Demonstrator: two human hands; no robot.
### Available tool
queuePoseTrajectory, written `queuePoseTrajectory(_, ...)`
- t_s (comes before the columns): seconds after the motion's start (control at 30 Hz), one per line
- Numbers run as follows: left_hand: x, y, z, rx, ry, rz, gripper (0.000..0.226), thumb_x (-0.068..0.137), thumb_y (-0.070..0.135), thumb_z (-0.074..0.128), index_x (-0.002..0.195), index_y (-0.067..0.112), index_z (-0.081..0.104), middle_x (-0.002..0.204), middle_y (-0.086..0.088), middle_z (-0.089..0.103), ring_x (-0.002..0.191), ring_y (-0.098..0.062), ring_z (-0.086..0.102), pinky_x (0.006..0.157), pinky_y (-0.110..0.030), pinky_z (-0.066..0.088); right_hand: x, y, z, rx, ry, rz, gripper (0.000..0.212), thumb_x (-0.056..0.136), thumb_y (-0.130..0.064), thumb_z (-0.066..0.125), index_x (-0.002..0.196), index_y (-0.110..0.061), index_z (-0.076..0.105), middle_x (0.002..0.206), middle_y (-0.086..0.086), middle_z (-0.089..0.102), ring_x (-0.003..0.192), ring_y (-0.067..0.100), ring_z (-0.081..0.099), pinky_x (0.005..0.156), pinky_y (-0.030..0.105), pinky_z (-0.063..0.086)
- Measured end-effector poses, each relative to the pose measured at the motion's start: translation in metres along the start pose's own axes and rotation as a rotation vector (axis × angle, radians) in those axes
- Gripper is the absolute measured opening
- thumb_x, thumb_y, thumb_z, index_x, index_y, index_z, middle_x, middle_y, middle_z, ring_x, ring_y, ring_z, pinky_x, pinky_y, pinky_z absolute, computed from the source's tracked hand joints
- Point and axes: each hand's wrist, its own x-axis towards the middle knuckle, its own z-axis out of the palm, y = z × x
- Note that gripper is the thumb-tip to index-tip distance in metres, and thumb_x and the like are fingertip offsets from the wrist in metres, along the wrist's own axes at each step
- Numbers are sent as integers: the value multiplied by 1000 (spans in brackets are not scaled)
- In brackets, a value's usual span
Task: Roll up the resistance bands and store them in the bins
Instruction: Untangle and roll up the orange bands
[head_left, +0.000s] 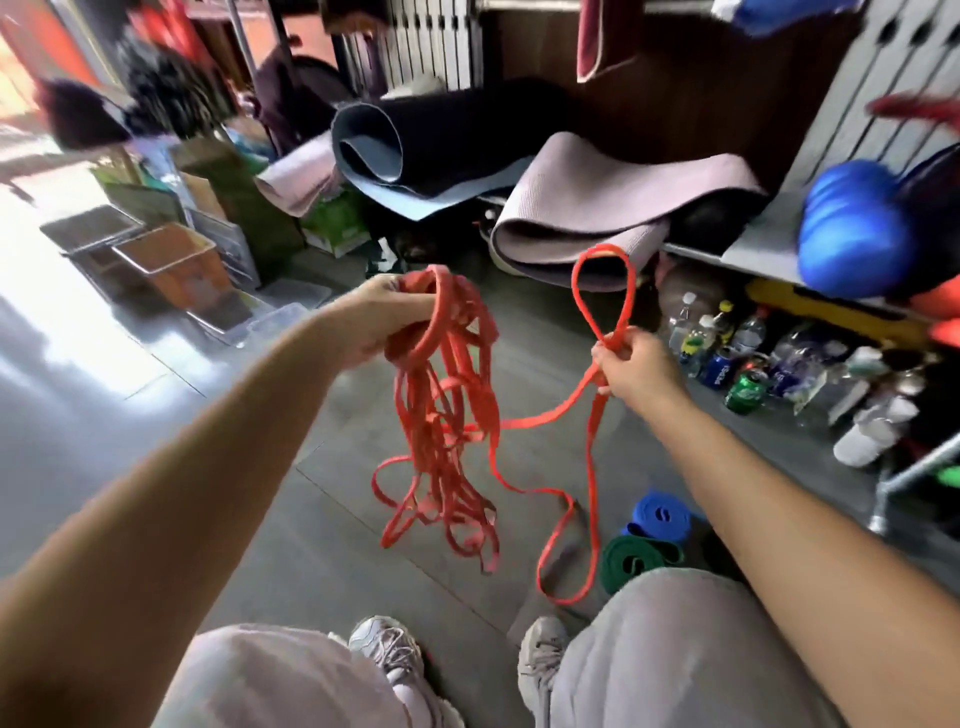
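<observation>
My left hand grips the top of a tangled bunch of red resistance bands that hangs down in loose loops above the grey floor. My right hand pinches one red band; a loop of it stands up above the fingers, and the rest trails down to the floor near my right knee. A rolled blue band and a rolled green band lie on the floor by my right leg. Clear plastic bins sit on the floor at the left.
Rolled yoga mats lie ahead on a low shelf. Several bottles and cans stand on the floor at the right under a shelf with a blue ball. Boxes and a metal basket crowd the left.
</observation>
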Motion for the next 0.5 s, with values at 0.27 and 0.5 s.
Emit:
queuePoseTrajectory(0.27, -6, 56, -22, -29, 148, 59, 12, 83, 11, 66, 73, 16, 71, 67, -1, 71, 55, -13, 67, 48, -25, 53, -6, -7, -31, -33, 177, 126, 21, 89, -21, 60, 72, -16, 50, 74, 12, 68, 40, 9, 60, 31, 19, 44)
queuePoseTrajectory(0.5, 10, 39, -32, 296, 180, -83, 6, 80, 15, 71, 77, 20, 71, 60, 4, 68, 45, -6, 60, 41, -18, 48, -9, -14, -43, 281, 451, -51, 13, 94, -23, 55, 88, -17, 46, 72, -1, 64, 66, 16, 67, 64, 31, 57)
